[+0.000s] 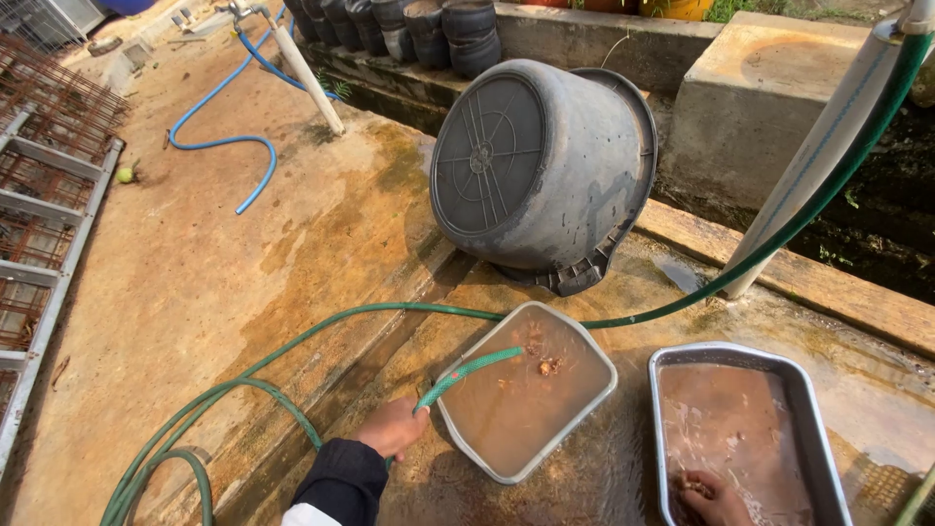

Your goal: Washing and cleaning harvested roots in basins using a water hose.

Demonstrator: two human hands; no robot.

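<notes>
My left hand (pixel 392 427), in a dark sleeve, grips a green hose (pixel 466 372) just beside a metal tray (pixel 464 445). The hose end lies over the tray's rim, above muddy brown water with a few small bits floating. My right hand (pixel 714 498) is dipped into the near end of a second metal tray (pixel 816 429) on the right, fingers in murky brown water and closed on something small; I cannot tell what. Both trays rest on wet, stained concrete.
A large grey tub (pixel 542 166) lies tipped on its side behind the trays. The green hose runs up a white pipe (pixel 828 146) at the right. A blue hose (pixel 226 141) curls far left, metal mesh racks (pixel 44 195) stand at the left edge.
</notes>
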